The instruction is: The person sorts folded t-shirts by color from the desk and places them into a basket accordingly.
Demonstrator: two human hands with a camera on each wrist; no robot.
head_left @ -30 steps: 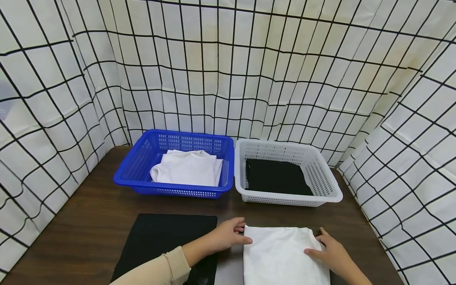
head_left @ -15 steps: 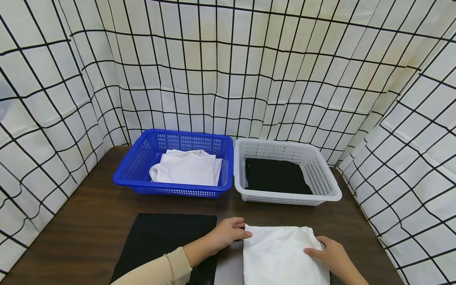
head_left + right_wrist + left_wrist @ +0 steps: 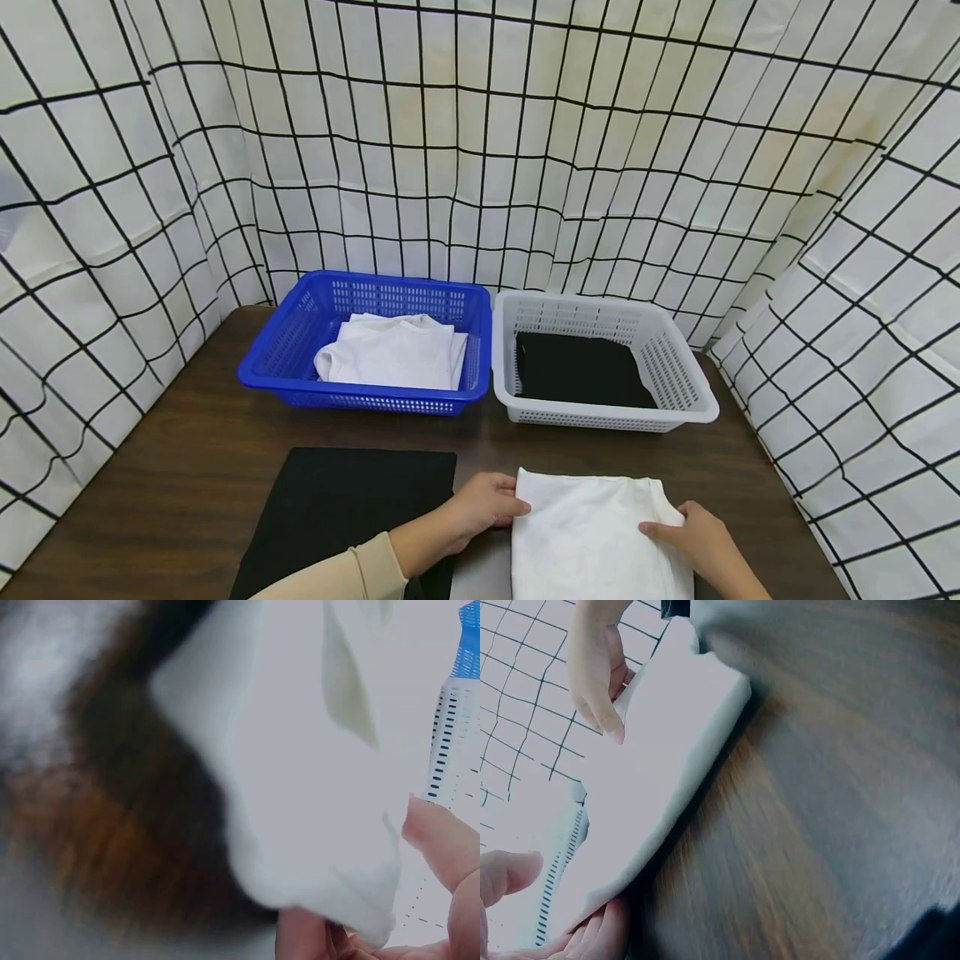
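In the head view, a folded white garment [image 3: 592,533] lies at the front right. My left hand [image 3: 483,508] holds its left edge near the far corner, thumb above and fingers below. At the garment's right edge, my right hand [image 3: 701,542] grips with its thumb on top and fingers tucked under. Both wrist views show fingers beneath the cloth: left fingers [image 3: 604,930], right fingers [image 3: 304,934]. A flat, folded black cloth [image 3: 352,508] lies to the left, partly behind my left forearm. The white garment's near end runs out of the head view.
A blue basket [image 3: 363,398] with folded white clothing [image 3: 397,354] stands at the back left of the brown table [image 3: 172,475]. Beside it is a white basket [image 3: 600,417] with folded black cloth [image 3: 581,371]. White panels with black grid lines [image 3: 405,150] enclose the back and sides.
My left fingers have slid from beside the white garment's edge to beneath it. Its far left corner has risen slightly. My right hand has barely moved, its fingers now more under the edge.
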